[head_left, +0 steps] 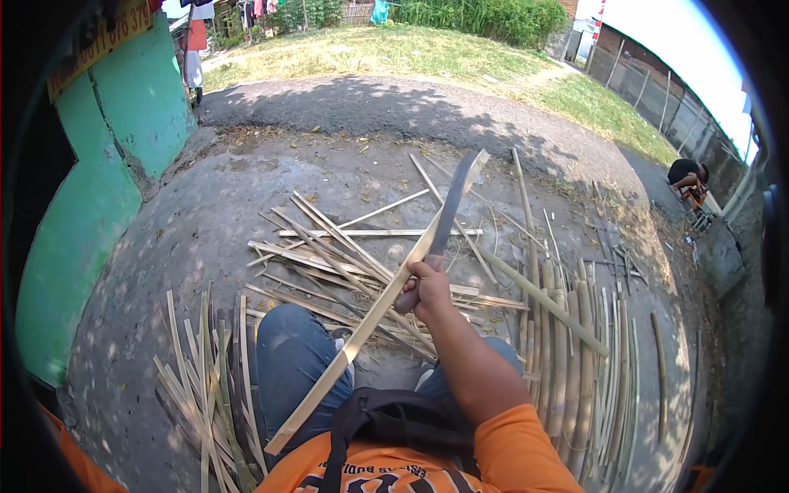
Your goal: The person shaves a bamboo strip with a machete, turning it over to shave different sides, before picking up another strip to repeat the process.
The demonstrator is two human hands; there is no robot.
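Note:
My right hand [431, 289] is closed around the brown handle of a curved machete [449, 215], its dark blade pointing up and away from me. A long pale bamboo strip [374, 320] runs slantwise past the same hand, pinched by the fingers against the handle. The strip's near end lies over my left thigh, and its far end reaches the blade's tip. Of my left arm only an orange sleeve [80, 460] shows at the lower left edge; the left hand is out of sight.
Split bamboo strips [329, 255] lie piled before my knees, with more strips [201, 386] at left. Bamboo poles [567, 353] line the right side. A green wall [82, 214] stands at left. A person [689, 177] crouches at far right.

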